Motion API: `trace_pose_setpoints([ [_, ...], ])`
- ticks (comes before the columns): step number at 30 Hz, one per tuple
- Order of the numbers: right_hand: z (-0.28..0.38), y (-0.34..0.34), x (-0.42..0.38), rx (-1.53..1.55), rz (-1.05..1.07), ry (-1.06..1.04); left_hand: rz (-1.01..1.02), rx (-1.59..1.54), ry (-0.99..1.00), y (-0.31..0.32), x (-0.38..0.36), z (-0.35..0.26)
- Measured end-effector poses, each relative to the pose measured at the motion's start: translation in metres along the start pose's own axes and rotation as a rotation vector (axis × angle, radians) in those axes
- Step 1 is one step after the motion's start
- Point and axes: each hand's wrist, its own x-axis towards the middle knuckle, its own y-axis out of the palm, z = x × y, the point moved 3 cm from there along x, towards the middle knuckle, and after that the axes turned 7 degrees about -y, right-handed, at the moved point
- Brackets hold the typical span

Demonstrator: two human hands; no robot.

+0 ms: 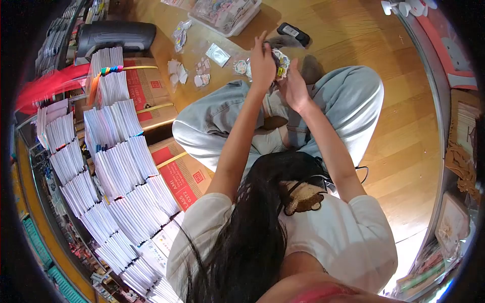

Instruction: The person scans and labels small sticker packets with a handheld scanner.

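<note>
Between my hands is a small bundle of white cut-out pieces (281,61) with a yellow-green patch. My left hand (263,66) is closed at its left side, around something dark that I cannot make out. My right hand (295,88) holds the bundle from the lower right, thumb raised and the other fingers partly hidden. A grey, blurred shape (287,41) extends right from the top of my left hand. Just beyond lies a black object with a white label (294,34). Left of my hands, a silvery white packet (218,54) and small cut-outs (202,80) lie on the floor.
A clear plastic tub of packets (225,15) stands at the top. White paper pieces (176,72) and a clear packet (181,35) lie left. Stacked booklets (121,169) and cardboard boxes (146,91) line the left side; a metal-edged shelf (438,101) stands right. My crossed legs are below my hands.
</note>
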Motion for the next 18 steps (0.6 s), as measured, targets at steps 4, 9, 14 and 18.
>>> trace_pose_setpoints([
  [4,0.009,0.002,0.000,0.276,0.016,0.071,-0.031,0.046,0.126,0.009,-0.035,0.000],
  [9,0.014,0.001,-0.010,0.437,-0.231,0.090,0.036,0.224,0.397,0.016,-0.051,-0.021],
  [14,0.014,0.003,-0.003,0.188,-0.084,0.028,0.047,0.254,0.471,0.011,-0.025,-0.036],
  [18,0.016,0.002,-0.007,0.101,-0.093,0.058,-0.018,0.248,0.481,0.011,-0.023,-0.034],
])
